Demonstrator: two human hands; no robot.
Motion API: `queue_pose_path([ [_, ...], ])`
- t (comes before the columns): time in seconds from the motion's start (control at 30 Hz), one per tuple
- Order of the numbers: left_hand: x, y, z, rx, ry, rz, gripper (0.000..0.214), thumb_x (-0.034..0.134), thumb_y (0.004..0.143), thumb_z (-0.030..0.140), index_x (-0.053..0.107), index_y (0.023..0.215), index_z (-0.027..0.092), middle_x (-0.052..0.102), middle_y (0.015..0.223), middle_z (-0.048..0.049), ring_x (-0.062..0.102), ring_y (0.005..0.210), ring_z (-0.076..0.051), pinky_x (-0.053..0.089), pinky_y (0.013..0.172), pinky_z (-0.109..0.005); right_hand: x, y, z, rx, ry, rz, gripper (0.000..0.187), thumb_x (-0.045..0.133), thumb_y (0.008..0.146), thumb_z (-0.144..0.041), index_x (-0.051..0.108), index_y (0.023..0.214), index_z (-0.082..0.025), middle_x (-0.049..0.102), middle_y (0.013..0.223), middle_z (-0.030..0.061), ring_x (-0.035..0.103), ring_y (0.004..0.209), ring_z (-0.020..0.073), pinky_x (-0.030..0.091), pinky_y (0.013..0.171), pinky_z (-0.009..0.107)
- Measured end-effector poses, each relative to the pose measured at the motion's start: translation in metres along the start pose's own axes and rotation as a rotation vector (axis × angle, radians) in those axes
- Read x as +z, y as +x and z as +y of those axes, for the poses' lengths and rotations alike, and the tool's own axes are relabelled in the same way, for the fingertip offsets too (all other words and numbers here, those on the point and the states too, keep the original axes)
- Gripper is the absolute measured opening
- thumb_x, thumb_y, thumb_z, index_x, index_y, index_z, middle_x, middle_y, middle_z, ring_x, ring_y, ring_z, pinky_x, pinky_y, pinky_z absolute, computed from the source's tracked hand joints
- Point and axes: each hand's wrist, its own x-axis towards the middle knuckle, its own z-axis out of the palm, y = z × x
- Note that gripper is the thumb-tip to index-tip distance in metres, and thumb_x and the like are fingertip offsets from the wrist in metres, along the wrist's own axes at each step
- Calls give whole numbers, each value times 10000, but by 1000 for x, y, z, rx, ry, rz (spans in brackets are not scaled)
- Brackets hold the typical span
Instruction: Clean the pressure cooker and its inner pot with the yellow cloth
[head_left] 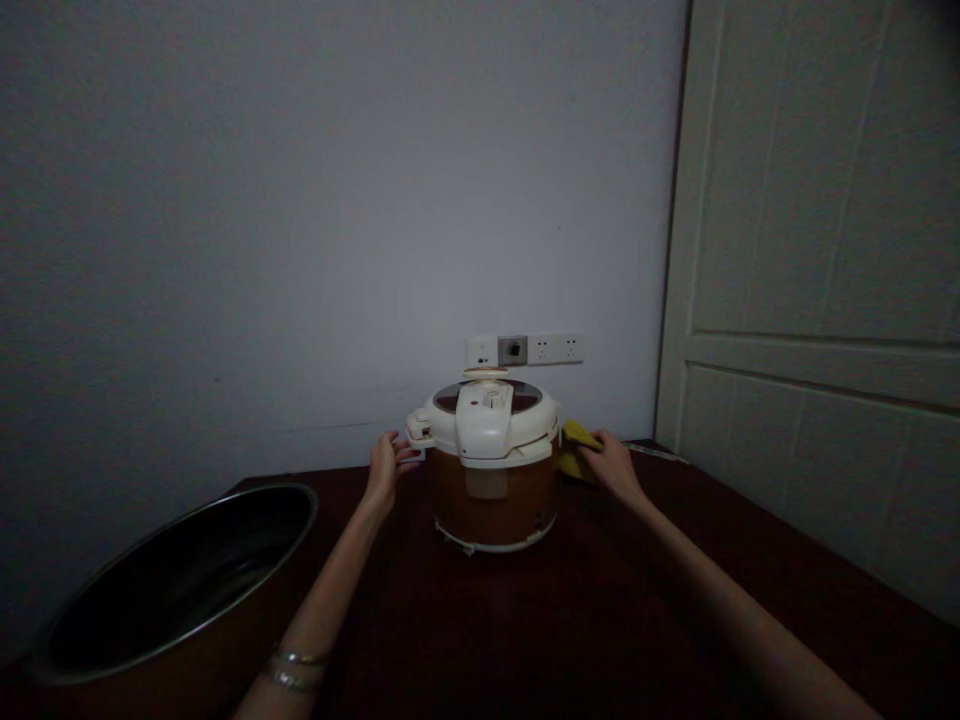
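Observation:
An electric pressure cooker [495, 500] with a white lid and an orange-brown body stands upright on the dark red table. My left hand [388, 466] is just left of the cooker, by the lid's side handle [418, 428]. Its fingers are apart and hold nothing; whether a fingertip touches the handle I cannot tell. My right hand [611, 463] grips a yellow cloth [576, 455] against or very near the cooker's right side. The lid appears closed, with a knob on top.
At the lower left stands a large dark inner pot [300, 545], its rim tilted in view. Wall sockets [555, 348] and a dark plug [514, 350] are on the wall behind the cooker. A white panelled door [795, 300] rises at the right. The dark red table [510, 640] meets the wall.

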Motion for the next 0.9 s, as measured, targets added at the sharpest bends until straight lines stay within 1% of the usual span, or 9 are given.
queue_pose_path([
  [0.07, -1, 1, 1, -12, 4, -34, 289, 333, 892, 219, 449, 1129, 101, 609, 655, -36, 586, 495, -140, 474, 463, -232, -2, 18, -6, 20, 66, 74, 409, 465, 766, -337, 571, 1080, -97, 675, 943, 133, 633, 813, 229, 485, 682, 302],
  [0.17, -2, 1, 4, -40, -4, -103, 356, 317, 918, 265, 407, 1208, 79, 613, 599, -31, 567, 438, -148, 463, 431, -240, -9, 47, -25, -24, 153, 136, 477, 395, 799, -325, 507, 1196, -85, 649, 1072, 153, 624, 914, 228, 492, 750, 317],
  [0.27, -2, 0, 7, -92, -21, -188, 403, 272, 944, 329, 392, 1240, 83, 625, 588, -34, 567, 425, -148, 443, 404, -227, -14, 70, -54, -149, 212, 71, 392, 407, 786, -282, 606, 1090, -134, 682, 1031, 100, 634, 901, 215, 490, 797, 323],
  [0.33, -2, 0, 9, -118, -23, -222, 410, 228, 953, 324, 402, 1236, 84, 624, 576, -33, 568, 423, -147, 435, 396, -220, -12, 72, -73, -237, 233, 3, 335, 424, 777, -256, 661, 996, -164, 707, 964, 67, 646, 875, 211, 494, 816, 336],
  [0.43, -2, -1, 10, -119, -18, -236, 407, 210, 955, 297, 411, 1232, 77, 628, 577, -34, 570, 425, -142, 435, 399, -215, -6, 49, -93, -325, 245, -25, 362, 447, 765, -222, 663, 1052, -177, 689, 1066, 76, 621, 1012, 236, 446, 937, 404],
  [0.53, -2, -3, 9, -91, -17, -241, 397, 238, 949, 292, 428, 1219, 74, 638, 601, -39, 568, 427, -135, 440, 406, -215, 1, 9, -107, -412, 281, -1, 457, 459, 741, -170, 608, 1173, -164, 584, 1270, 103, 482, 1235, 251, 328, 1065, 455],
  [0.67, -1, -4, 7, -70, -14, -214, 384, 253, 942, 298, 473, 1174, 87, 641, 620, -39, 566, 418, -129, 444, 403, -216, 6, -36, -133, -671, 339, -31, 620, 386, 714, -45, 489, 1311, -174, 474, 1389, 98, 375, 1325, 205, 272, 1110, 472],
  [0.77, 0, -2, 5, -68, -25, -199, 378, 253, 936, 279, 488, 1164, 91, 630, 598, -32, 551, 395, -124, 430, 382, -208, 8, -46, -162, -837, 180, -96, 674, 406, 667, 8, 478, 1319, -149, 427, 1421, 127, 291, 1368, 233, 241, 1117, 508],
  [0.9, 1, -1, 2, -63, -53, -187, 373, 254, 932, 257, 486, 1170, 88, 627, 590, -29, 543, 386, -119, 434, 381, -205, 11, -36, -201, -954, -99, -178, 557, 575, 710, -71, 520, 1264, -84, 455, 1379, 201, 366, 1319, 294, 285, 1097, 499],
])
